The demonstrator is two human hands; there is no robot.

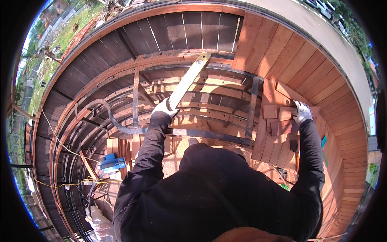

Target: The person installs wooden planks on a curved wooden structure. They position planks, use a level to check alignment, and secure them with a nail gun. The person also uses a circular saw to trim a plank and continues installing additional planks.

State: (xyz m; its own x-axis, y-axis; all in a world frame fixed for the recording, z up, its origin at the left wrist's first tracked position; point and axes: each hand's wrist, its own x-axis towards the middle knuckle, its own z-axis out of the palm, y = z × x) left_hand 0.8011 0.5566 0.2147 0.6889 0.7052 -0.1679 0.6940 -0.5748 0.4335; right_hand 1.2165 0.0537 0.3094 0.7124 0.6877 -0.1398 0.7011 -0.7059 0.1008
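My left hand (164, 108), in a white glove, is closed round the near end of a long pale spirit level (188, 80). The level slants up and away to the right, its yellow far end lying over the curved wooden rail. My right hand (302, 112), also gloved, is at the right end of several short reddish wooden boards (282, 126). Its fingers are bent over the end of one board, partly hidden from view. These short boards lie loosely overlapped on longer planks (268, 143).
A curved wall of reddish planks (314, 72) rises on the right. Dark metal framing (209, 134) with crossbars spans the space ahead. To the left lie a blue object (113, 163), a yellow cord (66, 185) and stacked boards. A dark-headed hammer-like tool (294, 145) lies beside my right forearm.
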